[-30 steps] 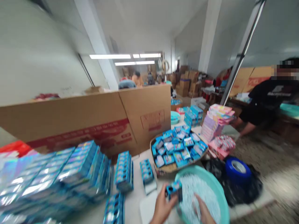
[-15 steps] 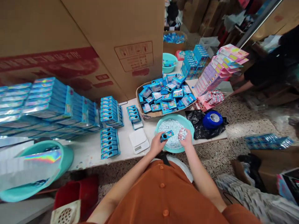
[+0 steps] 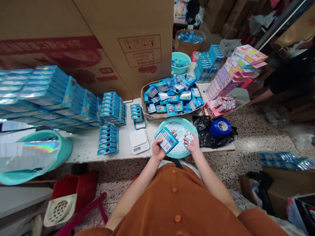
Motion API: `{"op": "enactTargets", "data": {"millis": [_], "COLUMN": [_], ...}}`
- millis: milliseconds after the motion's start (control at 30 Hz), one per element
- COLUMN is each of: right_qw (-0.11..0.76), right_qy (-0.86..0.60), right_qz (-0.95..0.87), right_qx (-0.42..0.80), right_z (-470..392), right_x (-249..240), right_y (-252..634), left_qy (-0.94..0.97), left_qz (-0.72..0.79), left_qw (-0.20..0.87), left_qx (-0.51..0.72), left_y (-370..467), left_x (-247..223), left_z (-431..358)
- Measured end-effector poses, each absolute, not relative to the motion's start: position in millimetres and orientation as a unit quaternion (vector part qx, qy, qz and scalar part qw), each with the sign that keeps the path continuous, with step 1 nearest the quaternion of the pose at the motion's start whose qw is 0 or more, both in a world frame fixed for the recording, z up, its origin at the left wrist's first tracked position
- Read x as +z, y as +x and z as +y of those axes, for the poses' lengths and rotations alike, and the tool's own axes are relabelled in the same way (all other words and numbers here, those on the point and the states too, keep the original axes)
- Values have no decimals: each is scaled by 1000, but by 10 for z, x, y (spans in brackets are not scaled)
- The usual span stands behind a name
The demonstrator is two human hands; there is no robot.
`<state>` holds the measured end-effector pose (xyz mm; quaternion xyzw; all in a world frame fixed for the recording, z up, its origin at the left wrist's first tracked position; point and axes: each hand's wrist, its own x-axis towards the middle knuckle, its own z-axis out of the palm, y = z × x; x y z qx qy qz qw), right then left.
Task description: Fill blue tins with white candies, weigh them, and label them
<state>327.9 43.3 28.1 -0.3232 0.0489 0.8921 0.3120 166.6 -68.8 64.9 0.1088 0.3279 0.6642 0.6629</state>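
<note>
My left hand (image 3: 158, 148) grips a flat blue box (image 3: 167, 140), its printed broad face turned up, over the left side of a turquoise basin (image 3: 159, 126). Small white pellets (image 3: 177, 130) fill much of that basin. At its right side my right hand (image 3: 192, 143) is cupped around a handful of the same pellets. Left of the basin a white scale (image 3: 139, 141) sits on the table. Just behind the basin, a cardboard tray (image 3: 157, 116) is heaped with blue boxes (image 3: 174, 98).
Stacked blue boxes (image 3: 49, 88) and a turquoise tub (image 3: 65, 147) stand at the left. Blue tape (image 3: 220, 127) lies on black plastic (image 3: 205, 139) right of the basin, below leaning pink boxes (image 3: 221, 78). A person's arm (image 3: 261, 96) shows at the far right.
My left hand has turned the blue box from its narrow end to its broad face. The right hand stays cupped around pellets. The whole view has shifted slightly.
</note>
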Motion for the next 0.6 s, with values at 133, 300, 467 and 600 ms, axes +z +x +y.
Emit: {"op": "enactTargets", "data": {"millis": [133,300,467,600], "right_qw": [296,272,269,285], "right_qy": [-313,-301,-314,-298], "right_qz": [31,40,33,47], "right_qx": [902,913,910,910], "right_z": [456,432,427,438], "right_x": [232,169,154,206], "right_y": [3324,3316,3269,3229], "left_qy": [49,-1,-66,-89], "left_qz": [185,173,189,212], "left_qw": [669,669,673,678], "left_qx": [718,723,712,698], "left_y": [1638,1623,1627,1615], "left_x": [823,968,930,744], "left_z": [-728,-713,-730,-722]}}
